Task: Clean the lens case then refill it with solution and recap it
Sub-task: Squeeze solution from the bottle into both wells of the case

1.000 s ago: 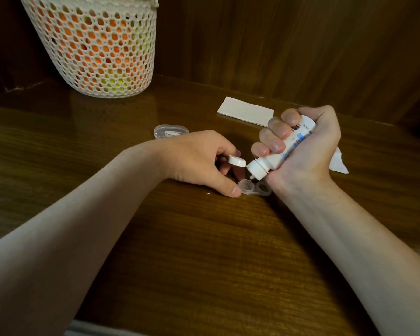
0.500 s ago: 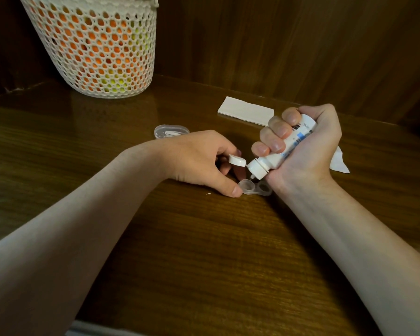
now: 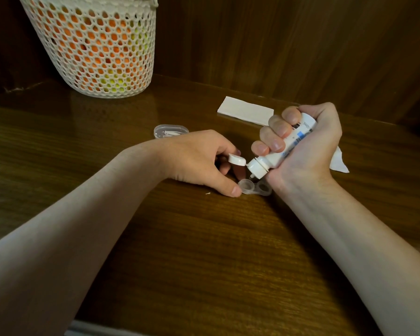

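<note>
Little had moved since the earlier frames: both hands and the bottle held nearly the same pose, nozzle over the same well.

Lens case (image 3: 254, 187) lay flat on the desk (image 3: 204, 251), mid-surface, well in from every edge, both wells uncapped; long axis ran left to right. Solution bottle (image 3: 280, 151) was tilted nozzle-down toward the left, its tip just above the left well; whether liquid was flowing could not be told. Flip cap (image 3: 237, 160) hung open off the nozzle.

Right hand (image 3: 306, 144) was wrapped fully round the bottle, fingers curled as if squeezing, its heel on the desk touching the case's right end. Left hand (image 3: 199, 161) was curled, thumb tip against the case's left end, steadying it; fingers behind hidden.

Judgement: right well lay nearer the right hand, so the next fill needed a short shift of the nozzle rightward along the case's axis.

Further out: small clear box (image 3: 171, 131), folded tissue (image 3: 245, 111) toward the far edge, mesh basket (image 3: 95, 44) at the far left.
</note>
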Available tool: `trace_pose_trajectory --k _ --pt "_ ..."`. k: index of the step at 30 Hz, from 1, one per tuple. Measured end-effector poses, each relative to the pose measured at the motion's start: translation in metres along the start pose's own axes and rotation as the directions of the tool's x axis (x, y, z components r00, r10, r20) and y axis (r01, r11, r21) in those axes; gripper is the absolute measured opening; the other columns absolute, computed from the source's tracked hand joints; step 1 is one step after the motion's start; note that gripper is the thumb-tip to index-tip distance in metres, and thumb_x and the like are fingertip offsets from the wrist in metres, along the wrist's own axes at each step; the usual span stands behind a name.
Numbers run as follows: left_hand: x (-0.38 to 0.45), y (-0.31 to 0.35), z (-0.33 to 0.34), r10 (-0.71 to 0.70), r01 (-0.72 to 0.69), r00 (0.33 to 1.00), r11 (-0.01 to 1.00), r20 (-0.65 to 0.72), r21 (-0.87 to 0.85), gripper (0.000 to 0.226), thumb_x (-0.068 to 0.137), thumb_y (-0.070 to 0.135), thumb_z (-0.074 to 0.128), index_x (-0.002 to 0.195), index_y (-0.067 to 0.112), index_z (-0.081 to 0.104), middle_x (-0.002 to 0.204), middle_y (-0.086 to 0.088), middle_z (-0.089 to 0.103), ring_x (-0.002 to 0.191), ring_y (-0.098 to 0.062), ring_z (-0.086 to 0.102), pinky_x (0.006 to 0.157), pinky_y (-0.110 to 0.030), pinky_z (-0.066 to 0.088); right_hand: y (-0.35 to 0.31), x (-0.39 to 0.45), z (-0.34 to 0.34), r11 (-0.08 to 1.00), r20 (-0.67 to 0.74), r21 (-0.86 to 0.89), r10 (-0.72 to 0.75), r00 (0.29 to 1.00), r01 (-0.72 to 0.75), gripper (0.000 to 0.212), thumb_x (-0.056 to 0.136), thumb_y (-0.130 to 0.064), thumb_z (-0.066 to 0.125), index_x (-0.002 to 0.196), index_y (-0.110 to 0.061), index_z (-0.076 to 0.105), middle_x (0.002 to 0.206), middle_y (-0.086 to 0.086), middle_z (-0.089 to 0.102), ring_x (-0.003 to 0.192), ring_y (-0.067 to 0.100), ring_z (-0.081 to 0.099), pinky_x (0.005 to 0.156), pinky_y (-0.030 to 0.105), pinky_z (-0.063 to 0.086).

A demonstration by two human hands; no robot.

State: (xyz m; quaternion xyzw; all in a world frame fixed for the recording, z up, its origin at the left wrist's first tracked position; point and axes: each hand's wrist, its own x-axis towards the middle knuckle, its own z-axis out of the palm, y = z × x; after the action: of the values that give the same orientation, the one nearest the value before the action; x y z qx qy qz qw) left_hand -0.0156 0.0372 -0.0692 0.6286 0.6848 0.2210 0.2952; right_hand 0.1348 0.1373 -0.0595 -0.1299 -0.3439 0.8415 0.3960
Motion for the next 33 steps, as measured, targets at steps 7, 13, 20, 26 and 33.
trace_pose_trajectory --k 7,13,20,26,33 --pt "0.000 -0.001 0.000 0.005 -0.005 1.000 1.000 -0.011 -0.004 0.031 0.085 0.038 0.086 0.092 0.014 0.069 0.071 0.012 0.060 0.059 0.007 0.056 0.052 -0.010 0.041 -0.001 0.000 0.000 1.000 0.003 0.003 0.001 1.000 -0.001 0.035 0.092 -0.026 0.045 0.059 -0.017 0.049 0.050 -0.003 0.043 0.040 0.013 0.037 0.045 0.023 0.038" --pt "0.001 -0.002 0.000 0.010 -0.010 1.000 1.000 -0.013 0.001 0.028 0.085 0.037 0.086 0.088 0.018 0.067 0.066 0.017 0.060 0.059 0.007 0.056 0.051 -0.009 0.040 0.000 0.001 0.000 1.000 0.012 0.002 0.004 1.000 -0.004 0.035 0.092 -0.026 0.045 0.058 -0.017 0.049 0.049 -0.003 0.042 0.040 0.013 0.036 0.046 0.024 0.037" --pt "0.000 0.000 0.001 0.003 -0.003 1.000 1.000 -0.014 0.001 0.030 0.084 0.039 0.086 0.091 0.016 0.069 0.073 0.011 0.060 0.060 0.005 0.056 0.053 -0.012 0.041 -0.001 0.001 -0.001 1.000 0.018 0.003 0.006 1.000 -0.006 0.037 0.092 -0.026 0.045 0.056 -0.017 0.050 0.050 -0.003 0.043 0.040 0.013 0.037 0.045 0.023 0.038" --pt "-0.001 0.000 0.000 0.005 -0.005 1.000 1.000 -0.015 -0.006 0.026 0.084 0.039 0.087 0.084 0.023 0.065 0.065 0.018 0.059 0.060 0.006 0.056 0.054 -0.012 0.041 0.000 0.002 -0.003 1.000 0.017 -0.003 0.011 1.000 -0.011 0.038 0.094 -0.026 0.044 0.057 -0.017 0.049 0.050 -0.003 0.042 0.040 0.013 0.036 0.045 0.023 0.037" --pt "-0.002 0.002 0.000 0.003 -0.003 1.000 1.000 -0.016 -0.006 0.027 0.085 0.037 0.086 0.087 0.018 0.067 0.063 0.020 0.058 0.058 0.007 0.055 0.051 -0.009 0.040 0.003 0.007 -0.010 1.000 0.020 -0.016 -0.005 1.000 0.005 0.040 0.094 -0.026 0.048 0.055 -0.019 0.055 0.051 -0.003 0.047 0.040 0.013 0.041 0.046 0.024 0.041"
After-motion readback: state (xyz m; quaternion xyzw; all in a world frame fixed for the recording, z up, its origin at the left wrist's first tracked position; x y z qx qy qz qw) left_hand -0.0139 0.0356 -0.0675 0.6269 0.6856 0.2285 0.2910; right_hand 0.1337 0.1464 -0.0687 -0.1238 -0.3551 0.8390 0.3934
